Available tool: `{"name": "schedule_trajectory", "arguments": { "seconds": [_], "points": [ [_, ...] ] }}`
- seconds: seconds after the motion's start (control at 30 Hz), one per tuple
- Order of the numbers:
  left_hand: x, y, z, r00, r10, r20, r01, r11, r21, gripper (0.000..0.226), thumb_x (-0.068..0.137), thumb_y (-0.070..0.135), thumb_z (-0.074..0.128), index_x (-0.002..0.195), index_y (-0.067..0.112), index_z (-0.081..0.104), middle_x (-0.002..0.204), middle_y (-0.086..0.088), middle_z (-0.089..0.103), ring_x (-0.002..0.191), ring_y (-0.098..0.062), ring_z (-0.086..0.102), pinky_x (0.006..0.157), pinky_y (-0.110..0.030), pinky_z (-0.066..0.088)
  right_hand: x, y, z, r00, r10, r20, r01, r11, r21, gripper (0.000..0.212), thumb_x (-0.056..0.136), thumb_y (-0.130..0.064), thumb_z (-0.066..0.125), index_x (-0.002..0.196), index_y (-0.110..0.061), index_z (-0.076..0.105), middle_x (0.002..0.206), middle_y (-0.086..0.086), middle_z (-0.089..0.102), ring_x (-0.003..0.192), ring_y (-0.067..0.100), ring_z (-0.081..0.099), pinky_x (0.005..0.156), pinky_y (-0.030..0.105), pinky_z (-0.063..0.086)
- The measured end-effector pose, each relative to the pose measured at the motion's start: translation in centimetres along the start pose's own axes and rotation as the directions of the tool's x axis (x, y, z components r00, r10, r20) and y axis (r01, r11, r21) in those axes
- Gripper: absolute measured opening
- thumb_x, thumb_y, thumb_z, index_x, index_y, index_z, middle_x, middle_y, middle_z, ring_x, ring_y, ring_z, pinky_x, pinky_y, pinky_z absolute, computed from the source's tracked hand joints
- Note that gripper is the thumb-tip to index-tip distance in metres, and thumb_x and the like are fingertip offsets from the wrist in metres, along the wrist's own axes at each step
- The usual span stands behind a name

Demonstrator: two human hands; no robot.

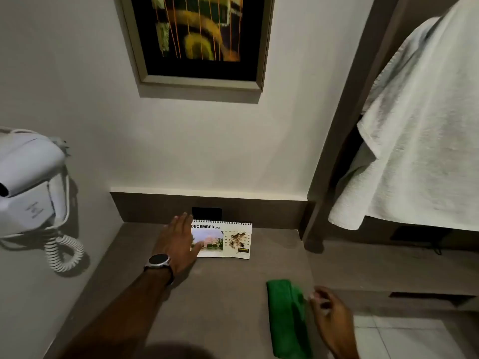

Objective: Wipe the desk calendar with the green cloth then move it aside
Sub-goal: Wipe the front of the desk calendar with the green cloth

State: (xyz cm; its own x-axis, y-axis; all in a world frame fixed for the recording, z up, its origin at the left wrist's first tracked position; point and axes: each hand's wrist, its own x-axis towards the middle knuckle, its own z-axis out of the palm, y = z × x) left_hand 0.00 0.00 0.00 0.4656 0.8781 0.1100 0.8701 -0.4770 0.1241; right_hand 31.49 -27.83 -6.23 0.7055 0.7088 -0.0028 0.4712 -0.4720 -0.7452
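Observation:
A white spiral-bound desk calendar showing DECEMBER stands on the grey desk near the back wall, with a dark smudge on its date grid. My left hand, a watch on its wrist, covers the calendar's left edge with fingers spread; the thumb lies on the picture. A folded green cloth lies at the desk's right front edge. My right hand hovers just right of the cloth, fingers loosely curled, touching or nearly touching its edge; I cannot tell which.
A white wall-mounted hair dryer with a coiled cord hangs at left. A framed picture is on the wall above. A white towel drapes over a shelf at right. A dark socket sits behind the calendar.

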Motion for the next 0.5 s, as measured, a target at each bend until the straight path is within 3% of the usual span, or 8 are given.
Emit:
{"name": "schedule_trajectory", "arguments": {
  "seconds": [0.1, 0.17, 0.23, 0.33, 0.4, 0.5],
  "points": [
    [-1.0, -0.8, 3.0, 1.000, -0.016, 0.023, 0.017, 0.999, -0.040, 0.081, 0.087, 0.060, 0.044, 0.149, 0.014, 0.020, 0.155, -0.013, 0.030, 0.142, -0.031, 0.026, 0.113, -0.049, 0.028, 0.3, 1.5, 4.9, 0.978, -0.037, 0.206, 0.086, 0.969, -0.233, 0.048, 0.089, -0.045, 0.067, 0.130, -0.022, 0.061, 0.129, 0.002, 0.065, 0.109, 0.021, 0.062, 0.097, 0.035, 0.052],
    [-2.6, -0.8, 6.2, 0.995, -0.002, 0.104, 0.007, 0.999, -0.047, 0.080, 0.088, 0.060, 0.039, 0.150, 0.015, 0.017, 0.158, -0.012, 0.023, 0.144, -0.029, 0.020, 0.115, -0.048, 0.023, 0.4, 2.2, 7.7, 0.961, -0.015, 0.276, 0.119, 0.923, -0.365, 0.057, 0.086, -0.057, 0.060, 0.134, -0.027, 0.056, 0.140, 0.001, 0.054, 0.119, 0.026, 0.054, 0.098, 0.039, 0.050],
    [-4.9, -0.2, 9.5, 0.978, 0.057, 0.201, -0.046, 0.997, -0.056, 0.082, 0.086, 0.060, 0.035, 0.151, 0.014, 0.018, 0.160, -0.011, 0.013, 0.146, -0.031, 0.015, 0.116, -0.049, 0.018, 0.7, 2.6, 9.4, 0.966, -0.021, 0.258, 0.145, 0.870, -0.471, 0.063, 0.083, -0.068, 0.051, 0.135, -0.033, 0.053, 0.145, -0.002, 0.049, 0.121, 0.027, 0.050, 0.093, 0.042, 0.052],
    [-8.5, -0.2, 14.0, 0.960, 0.197, 0.201, -0.187, 0.980, -0.064, 0.081, 0.083, 0.059, 0.041, 0.143, 0.004, 0.038, 0.152, -0.019, 0.030, 0.143, -0.035, 0.022, 0.110, -0.046, 0.022, 0.5, 2.5, 11.6, 0.980, 0.013, 0.200, 0.104, 0.820, -0.562, 0.077, 0.079, -0.082, 0.039, 0.137, -0.033, 0.052, 0.143, -0.002, 0.050, 0.117, 0.028, 0.051, 0.087, 0.044, 0.052],
    [-10.3, -0.1, 15.9, 0.961, 0.169, 0.217, -0.159, 0.985, -0.065, 0.081, 0.080, 0.059, 0.046, 0.141, 0.005, 0.041, 0.153, -0.013, 0.032, 0.146, -0.022, 0.002, 0.107, -0.038, 0.014, 0.6, 2.4, 12.5, 0.985, 0.047, 0.169, 0.067, 0.789, -0.611, 0.088, 0.073, -0.088, 0.037, 0.138, -0.030, 0.051, 0.142, 0.000, 0.051, 0.114, 0.030, 0.053, 0.085, 0.044, 0.052],
    [-11.3, -0.3, 18.3, 0.972, 0.066, 0.228, -0.040, 0.992, -0.117, 0.084, 0.082, 0.063, 0.042, 0.147, 0.011, 0.031, 0.163, -0.001, 0.008, 0.144, -0.012, -0.019, 0.109, -0.038, 0.002, 0.7, 2.3, 13.5, 0.983, 0.122, 0.138, 0.000, 0.749, -0.662, 0.094, 0.066, -0.091, 0.042, 0.140, -0.033, 0.045, 0.144, -0.001, 0.048, 0.114, 0.030, 0.053, 0.086, 0.042, 0.051]
  ]
}}
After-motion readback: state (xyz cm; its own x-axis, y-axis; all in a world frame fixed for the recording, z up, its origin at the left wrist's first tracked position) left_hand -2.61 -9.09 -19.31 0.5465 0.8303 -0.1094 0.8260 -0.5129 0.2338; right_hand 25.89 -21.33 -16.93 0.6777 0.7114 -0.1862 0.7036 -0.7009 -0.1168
